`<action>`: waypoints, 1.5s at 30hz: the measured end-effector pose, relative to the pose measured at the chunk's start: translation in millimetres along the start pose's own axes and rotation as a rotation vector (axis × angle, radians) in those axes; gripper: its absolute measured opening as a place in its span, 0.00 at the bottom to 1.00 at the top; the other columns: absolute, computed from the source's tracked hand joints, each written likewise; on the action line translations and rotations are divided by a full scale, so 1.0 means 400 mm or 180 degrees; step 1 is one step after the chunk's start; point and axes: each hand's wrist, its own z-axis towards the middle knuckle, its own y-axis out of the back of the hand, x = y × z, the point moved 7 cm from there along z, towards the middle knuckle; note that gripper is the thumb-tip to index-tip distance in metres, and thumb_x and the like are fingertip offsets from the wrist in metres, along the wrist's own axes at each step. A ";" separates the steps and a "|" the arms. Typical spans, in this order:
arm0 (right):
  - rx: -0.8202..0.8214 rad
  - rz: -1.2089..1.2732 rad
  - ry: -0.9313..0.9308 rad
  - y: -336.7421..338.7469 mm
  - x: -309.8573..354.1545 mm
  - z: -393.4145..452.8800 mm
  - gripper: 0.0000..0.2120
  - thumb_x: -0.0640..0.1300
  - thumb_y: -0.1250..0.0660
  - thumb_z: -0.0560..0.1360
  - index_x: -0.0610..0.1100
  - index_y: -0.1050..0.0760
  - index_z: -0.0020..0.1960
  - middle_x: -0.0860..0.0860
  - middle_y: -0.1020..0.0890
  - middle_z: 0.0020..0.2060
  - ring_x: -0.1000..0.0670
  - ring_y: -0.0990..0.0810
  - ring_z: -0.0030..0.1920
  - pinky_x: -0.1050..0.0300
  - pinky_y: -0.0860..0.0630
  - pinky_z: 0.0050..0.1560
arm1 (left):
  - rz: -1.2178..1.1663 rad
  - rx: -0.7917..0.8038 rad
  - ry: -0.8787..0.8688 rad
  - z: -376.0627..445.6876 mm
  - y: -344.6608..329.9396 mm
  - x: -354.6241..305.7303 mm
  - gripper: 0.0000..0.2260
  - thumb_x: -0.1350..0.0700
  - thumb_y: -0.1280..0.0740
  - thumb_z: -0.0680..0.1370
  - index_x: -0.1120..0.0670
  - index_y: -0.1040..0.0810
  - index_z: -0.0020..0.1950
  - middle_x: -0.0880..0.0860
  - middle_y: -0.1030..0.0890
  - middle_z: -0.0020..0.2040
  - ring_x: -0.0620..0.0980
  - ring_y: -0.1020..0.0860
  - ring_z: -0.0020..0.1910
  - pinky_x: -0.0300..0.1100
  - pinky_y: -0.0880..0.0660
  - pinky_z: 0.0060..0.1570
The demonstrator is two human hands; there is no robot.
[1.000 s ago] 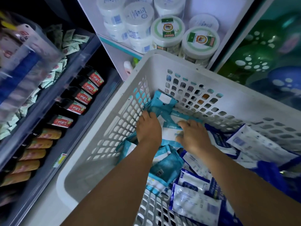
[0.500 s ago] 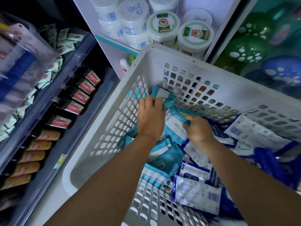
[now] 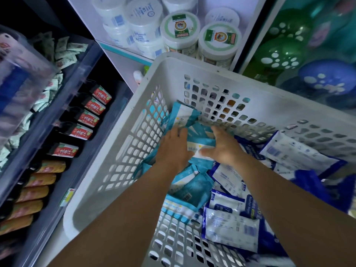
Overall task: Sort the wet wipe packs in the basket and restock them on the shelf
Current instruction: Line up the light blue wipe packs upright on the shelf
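A white perforated basket holds two kinds of wet wipe packs. Teal packs lie piled along its left side, and dark blue and white alcohol wipe packs fill the right side. My left hand grips a bunch of teal packs near the far left corner, its fingers curled over them. My right hand rests on the same bunch from the right with fingers and thumb spread. The packs under both hands are partly hidden.
A dark shelf on the left carries red-labelled bottles, orange packs and small sachets. Beyond the basket a white shelf holds round white tubs. Green and blue spotted balls sit at the right.
Both hands have drawn closer together over the teal packs. My right hand has opened from a curled hold to a spread one, and the view has shifted slightly.
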 end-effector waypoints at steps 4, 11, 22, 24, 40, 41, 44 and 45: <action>0.0266 -0.0774 -0.0112 -0.026 -0.008 0.017 0.57 0.63 0.27 0.66 0.48 0.60 0.79 0.50 0.55 0.78 0.45 0.54 0.77 0.44 0.54 0.75 | 0.0270 0.0195 0.0047 0.017 -0.026 0.014 0.37 0.43 0.35 0.77 0.53 0.50 0.78 0.53 0.47 0.78 0.56 0.45 0.75 0.49 0.45 0.74; 0.0227 -0.0895 0.0046 -0.036 0.015 0.007 0.50 0.62 0.25 0.64 0.46 0.46 0.76 0.46 0.36 0.71 0.44 0.39 0.71 0.50 0.44 0.71 | 0.0222 0.0257 -0.0028 0.016 -0.003 0.004 0.46 0.45 0.30 0.74 0.51 0.62 0.78 0.50 0.56 0.79 0.54 0.52 0.77 0.49 0.50 0.74; -0.0014 -0.0886 0.0710 -0.025 0.082 -0.047 0.29 0.55 0.26 0.67 0.50 0.33 0.64 0.52 0.22 0.44 0.46 0.25 0.54 0.55 0.40 0.63 | 0.1495 0.0562 -0.0874 0.015 0.020 -0.042 0.39 0.43 0.30 0.73 0.52 0.48 0.77 0.52 0.33 0.71 0.53 0.41 0.74 0.54 0.59 0.74; -0.0073 -0.0987 0.0560 -0.014 0.067 -0.057 0.25 0.56 0.27 0.67 0.49 0.31 0.58 0.52 0.21 0.45 0.47 0.24 0.52 0.53 0.39 0.61 | 0.1480 0.0528 -0.0818 -0.001 0.028 -0.037 0.34 0.42 0.32 0.75 0.52 0.42 0.75 0.52 0.30 0.68 0.53 0.35 0.70 0.53 0.52 0.73; 0.0137 -0.0435 0.0331 -0.026 0.059 -0.037 0.24 0.38 0.33 0.73 0.46 0.32 0.68 0.47 0.22 0.59 0.45 0.22 0.56 0.52 0.25 0.56 | 0.1146 0.0419 -0.0259 -0.042 0.019 0.008 0.28 0.57 0.30 0.74 0.54 0.40 0.71 0.54 0.31 0.67 0.54 0.33 0.67 0.48 0.36 0.64; 0.0142 -0.0462 0.0112 -0.019 0.036 -0.026 0.26 0.37 0.34 0.73 0.46 0.34 0.70 0.46 0.24 0.61 0.44 0.23 0.59 0.51 0.26 0.58 | 0.1131 0.0407 -0.0164 -0.044 0.023 0.013 0.28 0.57 0.30 0.74 0.54 0.39 0.70 0.54 0.31 0.67 0.54 0.33 0.66 0.48 0.36 0.64; 0.0127 -0.0949 -0.0175 -0.022 -0.008 0.008 0.27 0.41 0.35 0.74 0.43 0.38 0.71 0.43 0.28 0.66 0.41 0.28 0.64 0.50 0.29 0.63 | 0.1188 0.0422 -0.0003 -0.054 0.030 0.029 0.29 0.57 0.29 0.73 0.54 0.39 0.69 0.54 0.30 0.67 0.55 0.32 0.66 0.48 0.37 0.65; 0.0111 -0.1069 -0.0188 -0.026 -0.013 0.017 0.29 0.43 0.34 0.74 0.42 0.40 0.72 0.42 0.29 0.66 0.40 0.29 0.64 0.49 0.30 0.63 | 0.1200 0.0433 -0.0010 -0.058 0.032 0.032 0.29 0.57 0.29 0.73 0.54 0.40 0.70 0.54 0.31 0.67 0.55 0.32 0.66 0.48 0.37 0.66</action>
